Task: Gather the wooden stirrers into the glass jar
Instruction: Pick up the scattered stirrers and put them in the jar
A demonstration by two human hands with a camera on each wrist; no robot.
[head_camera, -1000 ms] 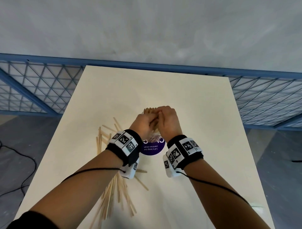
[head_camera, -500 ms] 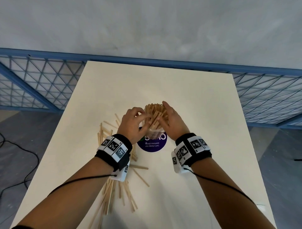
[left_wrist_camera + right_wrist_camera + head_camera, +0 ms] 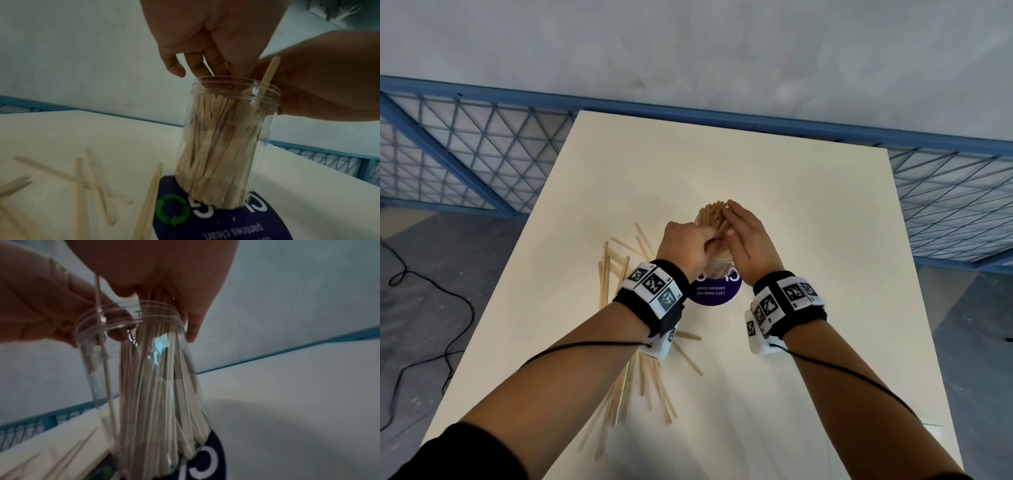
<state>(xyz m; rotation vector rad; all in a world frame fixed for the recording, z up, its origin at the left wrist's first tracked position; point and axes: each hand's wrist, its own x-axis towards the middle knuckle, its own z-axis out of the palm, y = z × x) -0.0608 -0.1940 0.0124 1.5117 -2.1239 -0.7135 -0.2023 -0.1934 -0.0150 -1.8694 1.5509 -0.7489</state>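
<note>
On the purple round sticker (image 3: pixel 714 291) in the middle of the cream table (image 3: pixel 808 240), the glass jar (image 3: pixel 224 146) stands packed with wooden stirrers (image 3: pixel 216 154), the left hand (image 3: pixel 688 245) pinching their tops with curled fingers, the right hand (image 3: pixel 750 240) pressing flat, straight fingers against them, while loose stirrers (image 3: pixel 640 387) lie scattered to the left.

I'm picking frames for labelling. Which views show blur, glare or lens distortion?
Head view: sharp and evenly lit, wide-angle bending of the blue railing. Left wrist view: dim, loose stirrers soft, jar fairly clear. Right wrist view: dim and blurred, with a bluish glare patch on the jar.
</note>
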